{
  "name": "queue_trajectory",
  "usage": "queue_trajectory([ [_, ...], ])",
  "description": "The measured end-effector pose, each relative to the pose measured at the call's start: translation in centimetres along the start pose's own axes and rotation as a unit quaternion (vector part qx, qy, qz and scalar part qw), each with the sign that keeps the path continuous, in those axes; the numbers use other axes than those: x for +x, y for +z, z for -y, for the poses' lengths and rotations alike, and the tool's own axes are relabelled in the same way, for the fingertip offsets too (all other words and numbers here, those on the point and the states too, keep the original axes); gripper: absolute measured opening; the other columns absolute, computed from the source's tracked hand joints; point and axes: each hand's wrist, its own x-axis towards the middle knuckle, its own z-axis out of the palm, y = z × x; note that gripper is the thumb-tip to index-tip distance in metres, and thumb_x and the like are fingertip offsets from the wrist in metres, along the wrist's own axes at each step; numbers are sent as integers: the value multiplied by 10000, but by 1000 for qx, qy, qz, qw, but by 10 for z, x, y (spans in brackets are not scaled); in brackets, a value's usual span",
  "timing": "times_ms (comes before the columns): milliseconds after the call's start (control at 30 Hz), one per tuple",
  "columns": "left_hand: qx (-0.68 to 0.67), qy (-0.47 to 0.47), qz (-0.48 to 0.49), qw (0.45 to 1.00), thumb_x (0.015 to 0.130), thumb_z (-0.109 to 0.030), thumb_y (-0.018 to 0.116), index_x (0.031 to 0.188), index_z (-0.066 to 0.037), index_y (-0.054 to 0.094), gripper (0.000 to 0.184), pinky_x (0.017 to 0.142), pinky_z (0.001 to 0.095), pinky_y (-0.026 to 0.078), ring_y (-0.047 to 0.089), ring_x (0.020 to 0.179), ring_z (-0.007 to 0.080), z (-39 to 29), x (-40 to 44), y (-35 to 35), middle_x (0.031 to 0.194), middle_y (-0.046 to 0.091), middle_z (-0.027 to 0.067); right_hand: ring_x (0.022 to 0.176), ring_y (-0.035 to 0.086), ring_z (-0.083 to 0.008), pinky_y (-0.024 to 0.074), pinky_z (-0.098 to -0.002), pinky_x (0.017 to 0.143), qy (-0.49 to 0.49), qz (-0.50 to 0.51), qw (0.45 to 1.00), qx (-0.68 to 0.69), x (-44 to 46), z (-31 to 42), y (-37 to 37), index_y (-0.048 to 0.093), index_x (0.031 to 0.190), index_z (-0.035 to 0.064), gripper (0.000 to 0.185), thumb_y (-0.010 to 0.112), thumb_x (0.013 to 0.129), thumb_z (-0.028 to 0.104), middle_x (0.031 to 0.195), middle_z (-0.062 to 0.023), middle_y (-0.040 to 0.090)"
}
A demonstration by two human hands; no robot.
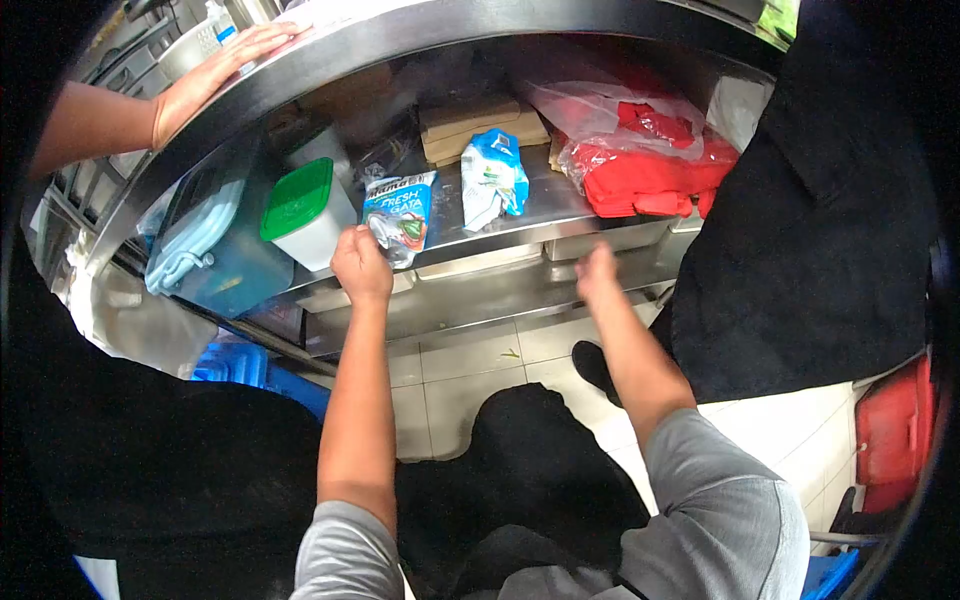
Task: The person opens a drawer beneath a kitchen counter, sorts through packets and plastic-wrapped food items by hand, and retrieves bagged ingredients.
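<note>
My left hand (pixel 361 265) is closed at the shelf's front edge, right beside a blue and white Fresh Gata pouch (pixel 402 212); what it grips, if anything, is hidden. Farther right, my right hand (pixel 597 268) is raised in front of the shelf edge, smeared by motion. Between the two hands, a crumpled blue and white packet (pixel 494 178) stands on the metal shelf (pixel 452 240). Left of the pouch is a white container with a green lid (pixel 300 198). Red items in clear plastic (pixel 655 165) lie at the right of the shelf.
A blue-tinted bin (pixel 225 230) fills the shelf's left end. Brown folded cardboard (pixel 478 130) lies behind the packets. Another person's hand (pixel 225 70) rests on the counter above. People in black clothing stand close on both sides. A red crate (pixel 893 430) is at right.
</note>
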Motion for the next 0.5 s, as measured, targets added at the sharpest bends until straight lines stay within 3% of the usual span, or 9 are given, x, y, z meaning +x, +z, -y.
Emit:
queue_trajectory([
  [67,11,-46,-55,997,930,-237,403,648,-19,431,358,526,322,323,379,570,139,30,6,8,578,390,31,720,554,-171,448,-319,585,-12,-54,992,114,43,25,7,557,1051,179,218,452,903,301,943,-25,603],
  [100,33,-27,-90,995,930,-247,411,659,-10,445,362,538,363,338,387,558,184,31,8,15,564,405,64,704,543,-173,432,-318,539,-8,-23,967,252,69,19,9,565,1039,188,193,454,907,274,977,-26,605],
  [133,62,-42,-96,993,921,-270,426,678,-1,481,366,557,408,365,439,558,265,20,2,17,582,459,125,704,543,-173,432,-318,539,-10,-20,967,255,69,24,4,565,1039,188,193,454,907,274,977,-26,605],
  [167,94,-53,-93,990,911,-293,441,697,8,518,377,576,453,393,490,559,345,16,9,22,599,512,186,671,517,-155,417,-306,526,-6,-24,974,225,69,23,6,564,995,177,195,447,907,306,919,-15,588],
  [300,138,-58,-91,985,915,-331,440,709,-16,536,388,581,496,396,542,619,424,17,8,23,638,550,221,571,439,-103,372,-271,487,15,-27,996,88,59,17,-2,560,863,143,295,424,909,401,746,17,536],
  [367,156,-67,-89,981,912,-346,436,727,-40,554,377,602,524,399,555,694,467,15,8,27,696,581,242,506,400,-100,337,-254,439,-19,-80,995,57,54,14,-9,546,858,142,248,478,903,376,638,7,471],
  [400,171,-66,-86,979,908,-361,447,744,-52,568,370,607,526,410,566,700,461,16,10,27,717,599,236,448,343,-101,297,-247,406,-50,-142,985,79,45,7,-13,527,857,141,217,579,856,352,554,9,365],
  [433,184,-88,-62,977,904,-371,450,757,-52,581,375,619,527,416,568,705,457,12,10,26,731,610,227,473,349,-120,302,-254,418,-21,-182,983,-32,-15,22,-17,515,877,141,253,650,806,344,604,17,367],
  [500,174,-53,-80,980,903,-378,443,763,-52,590,384,631,524,422,571,720,452,16,11,26,746,618,219,518,366,-132,308,-254,423,-25,-165,986,-20,-26,21,-34,505,922,113,308,685,762,305,673,0,391],
])
